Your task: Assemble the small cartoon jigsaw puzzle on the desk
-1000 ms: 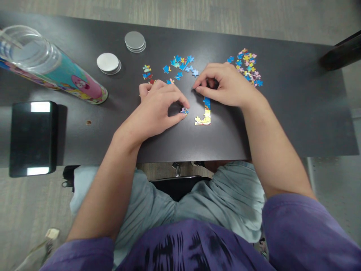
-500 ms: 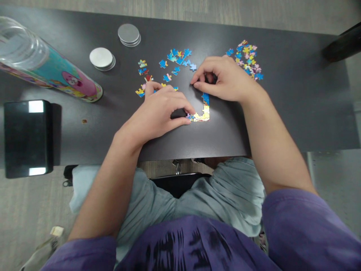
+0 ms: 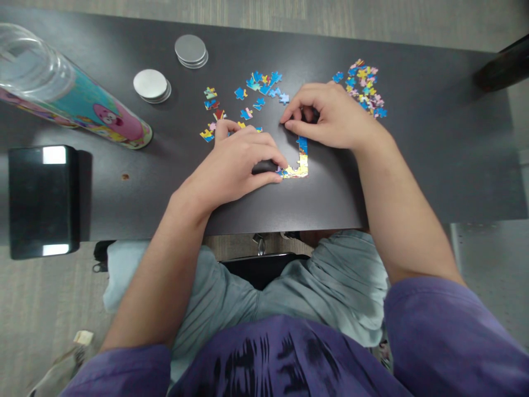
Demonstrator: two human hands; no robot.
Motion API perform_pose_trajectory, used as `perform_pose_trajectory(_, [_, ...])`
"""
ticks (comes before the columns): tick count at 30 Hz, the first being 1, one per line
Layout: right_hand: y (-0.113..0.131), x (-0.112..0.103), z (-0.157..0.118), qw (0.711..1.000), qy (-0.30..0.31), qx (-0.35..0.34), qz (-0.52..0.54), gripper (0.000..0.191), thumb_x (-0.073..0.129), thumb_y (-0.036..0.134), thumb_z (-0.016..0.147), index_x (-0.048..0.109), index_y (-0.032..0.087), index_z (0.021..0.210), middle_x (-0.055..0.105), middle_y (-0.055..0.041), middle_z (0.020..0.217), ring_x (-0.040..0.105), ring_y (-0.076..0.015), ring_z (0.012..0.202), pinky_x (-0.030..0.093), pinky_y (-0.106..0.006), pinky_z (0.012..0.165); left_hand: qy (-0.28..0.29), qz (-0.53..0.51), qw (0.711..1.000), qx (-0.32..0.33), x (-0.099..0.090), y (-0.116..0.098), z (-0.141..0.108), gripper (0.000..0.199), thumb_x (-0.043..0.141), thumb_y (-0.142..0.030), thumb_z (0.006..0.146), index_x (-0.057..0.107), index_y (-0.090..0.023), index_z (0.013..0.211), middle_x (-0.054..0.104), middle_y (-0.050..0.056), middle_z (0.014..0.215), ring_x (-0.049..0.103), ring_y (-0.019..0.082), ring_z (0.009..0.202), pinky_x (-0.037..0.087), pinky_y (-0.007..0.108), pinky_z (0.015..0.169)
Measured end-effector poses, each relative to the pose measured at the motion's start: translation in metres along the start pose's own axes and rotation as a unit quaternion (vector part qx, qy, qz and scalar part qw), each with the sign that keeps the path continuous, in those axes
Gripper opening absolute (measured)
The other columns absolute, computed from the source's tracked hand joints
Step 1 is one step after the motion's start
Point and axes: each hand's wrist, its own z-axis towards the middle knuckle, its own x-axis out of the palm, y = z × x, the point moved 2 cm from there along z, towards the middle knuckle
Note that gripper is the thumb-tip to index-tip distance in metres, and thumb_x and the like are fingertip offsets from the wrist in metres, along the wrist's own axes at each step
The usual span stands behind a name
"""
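A joined L-shaped strip of jigsaw puzzle pieces (image 3: 303, 160) lies on the dark table, yellow along the bottom and blue up its right side. At its lower left end, the thumb and forefinger of my left hand (image 3: 243, 160) close on a small puzzle piece, mostly covered by the fingertips. My right hand (image 3: 324, 116) is just above the strip's upper end, thumb and forefinger brought close together; whatever they may hold cannot be made out. Loose puzzle pieces (image 3: 264, 82) lie beyond my hands, and a few more (image 3: 210, 105) sit left, partly hidden by my left hand.
A heap of pieces (image 3: 366, 91) lies at the right. Two stacks of silvery discs (image 3: 190, 49) stand at the back left. Further left are a clear-topped cartoon-printed tube (image 3: 111, 118) and a black box-like device (image 3: 43, 201). A dark cylinder (image 3: 500, 69) is at the far right.
Both hands keep their places and finger positions. The view has shifted very slightly, and no puzzle piece has visibly moved.
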Motion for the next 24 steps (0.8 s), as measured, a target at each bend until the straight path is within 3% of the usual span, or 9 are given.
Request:
perform_pose_trajectory(8, [-0.0060,0.0024,-0.0005,1.000,-0.007,-0.025,-0.003,0.004,0.087,0.045,0.106,0.088,0.042,0.104,0.084,-0.0035,0.100,0.069,-0.0315,0.081,0.058,-0.054,0.084,0.013,-0.002,1.000,0.008,0.0025,-0.0021,0.0016,0.029,0.077,-0.058,0.126,0.099,-0.039,0.120,0.094,0.004,0.126,0.080,0.036,0.128,0.038,0.069,0.129])
perform_pose_trajectory(15, [-0.0024,0.0004,-0.0008,1.000,0.007,0.007,-0.002,0.010,0.093,0.051,0.104,0.086,0.044,0.105,0.084,-0.0033,0.100,0.074,-0.0358,0.094,0.061,-0.055,0.082,0.011,0.003,1.000,-0.004,0.0008,-0.0041,0.0024,0.023,0.081,-0.054,0.123,0.096,-0.036,0.120,0.094,0.004,0.130,0.082,0.034,0.127,0.041,0.066,0.129])
perform_pose_trajectory(24, [-0.0053,0.0035,0.0007,1.000,-0.015,-0.007,0.017,0.008,0.093,0.051,0.096,0.086,0.047,0.098,0.082,-0.0018,0.098,0.067,-0.0338,0.083,0.053,-0.058,0.084,0.013,-0.004,1.000,-0.002,0.0024,-0.0077,0.0022,0.018,0.080,-0.043,0.117,0.096,-0.035,0.121,0.094,0.002,0.127,0.083,0.033,0.125,0.038,0.065,0.129])
